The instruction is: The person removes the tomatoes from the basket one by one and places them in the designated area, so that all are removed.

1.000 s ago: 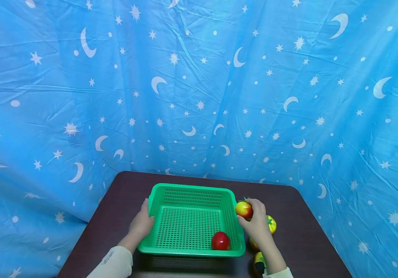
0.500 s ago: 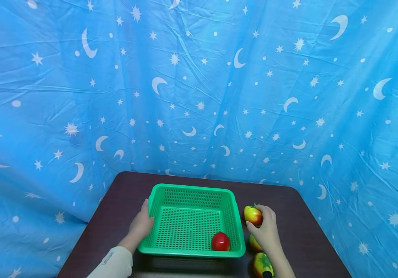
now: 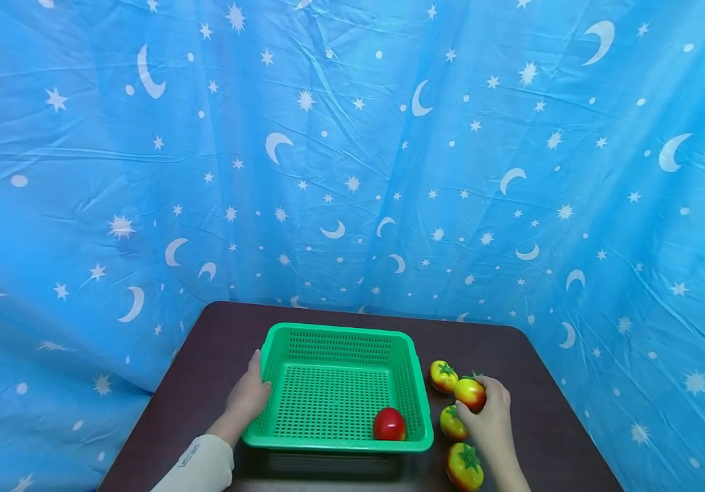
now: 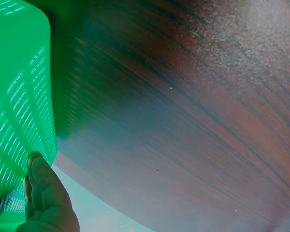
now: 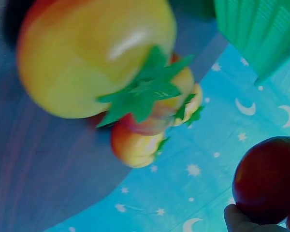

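Note:
My left hand (image 3: 247, 395) rests at the left side of a green plastic basket (image 3: 338, 446). In the left wrist view its straight fingers (image 4: 50, 188) lie along the outer wall. Toward the basket's near right corner lies a glossy red round fruit (image 3: 390, 424). To the right, my right hand (image 3: 492, 418) grips a yellow-and-red tomato (image 3: 470, 394) with a green stem; in the right wrist view it shows dark red (image 5: 268, 179). Around it lie several similar tomatoes, one beyond (image 3: 443, 376), one nearer (image 3: 453, 423) and one nearest me (image 3: 465, 467).
The dark wooden table (image 3: 549, 430) carries everything, and its far edge runs close to a blue curtain (image 3: 340, 157) with moons and stars. In the right wrist view another tomato (image 5: 137, 145) lies apart from the row, seemingly behind my hand in the head view.
My right hand moves right, away from the basket and slightly toward me, with the tomato. A tomato beside the basket's far right side comes into sight. The left hand stays put.

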Motion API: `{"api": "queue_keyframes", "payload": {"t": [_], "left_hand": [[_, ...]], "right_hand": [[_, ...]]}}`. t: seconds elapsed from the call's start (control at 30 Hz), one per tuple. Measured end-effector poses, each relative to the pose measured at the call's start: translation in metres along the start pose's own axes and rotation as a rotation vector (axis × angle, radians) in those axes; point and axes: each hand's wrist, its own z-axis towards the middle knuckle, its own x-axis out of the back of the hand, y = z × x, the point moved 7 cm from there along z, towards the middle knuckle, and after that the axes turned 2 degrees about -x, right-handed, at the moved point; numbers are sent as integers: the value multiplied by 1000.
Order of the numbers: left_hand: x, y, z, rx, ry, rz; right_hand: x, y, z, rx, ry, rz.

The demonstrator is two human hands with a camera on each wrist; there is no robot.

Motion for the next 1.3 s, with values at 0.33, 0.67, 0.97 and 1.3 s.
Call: {"api": "queue_keyframes", "payload": {"t": [0.33,0.67,0.97,1.3], "left_hand": [[-2,0,2,0,-5,2],[-1,1,0,-11,3,3],[-2,0,2,-9,3,4],[-2,-2,2,-18,9,-7]], "right_hand": [[5,31,-8,-81,6,-28],[1,61,-12,-166,-20,-26],[-2,83,-24,-183,53,-59],[-6,104,-30,-277,28,-109]]}}
